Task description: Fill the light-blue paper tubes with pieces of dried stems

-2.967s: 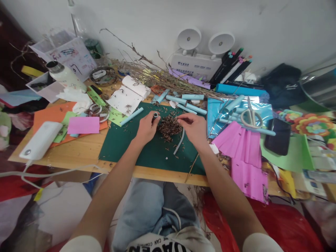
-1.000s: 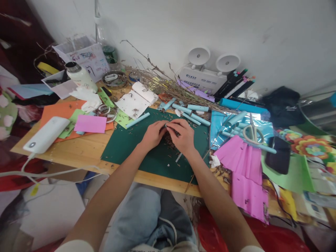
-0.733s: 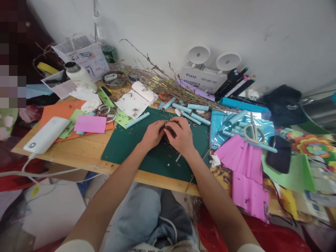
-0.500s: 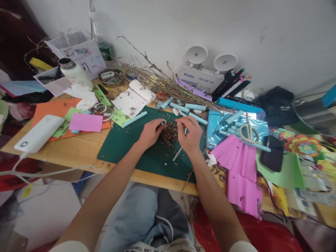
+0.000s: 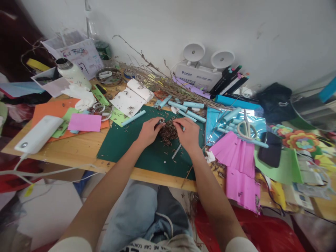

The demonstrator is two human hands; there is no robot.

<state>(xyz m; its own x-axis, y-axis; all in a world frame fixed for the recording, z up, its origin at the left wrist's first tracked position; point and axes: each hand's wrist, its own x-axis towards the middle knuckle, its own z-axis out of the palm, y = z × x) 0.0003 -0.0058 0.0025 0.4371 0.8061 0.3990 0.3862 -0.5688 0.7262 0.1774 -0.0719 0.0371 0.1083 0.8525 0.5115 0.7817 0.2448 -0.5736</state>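
My left hand (image 5: 148, 133) is closed around a small short tube (image 5: 161, 121), its round, light-rimmed end facing up. Beside it a heap of dried brown leaf crumbs (image 5: 168, 133) lies on the dark green mat (image 5: 147, 157). My right hand (image 5: 187, 134) is at the heap's right edge, thumb and fingers pinched together; what is between them is too small to make out. A thin pale stick (image 5: 176, 151) lies by the right wrist. One light blue paper tube (image 5: 133, 118) rests at the mat's upper left, and more blue tubes (image 5: 193, 105) lie behind the hands.
Dry twigs (image 5: 157, 75) run along the wall. On the right are scissors (image 5: 246, 128), pink crepe paper (image 5: 241, 175) and a phone (image 5: 270, 149). A white power bank (image 5: 39, 134) and an uncapped bottle (image 5: 73, 73) stand left. A long thin stem (image 5: 195, 162) passes under my right forearm.
My right hand has moved slightly down and left, closer to the leaf heap. The left hand keeps its hold on the small tube. The whole view has shifted a little.
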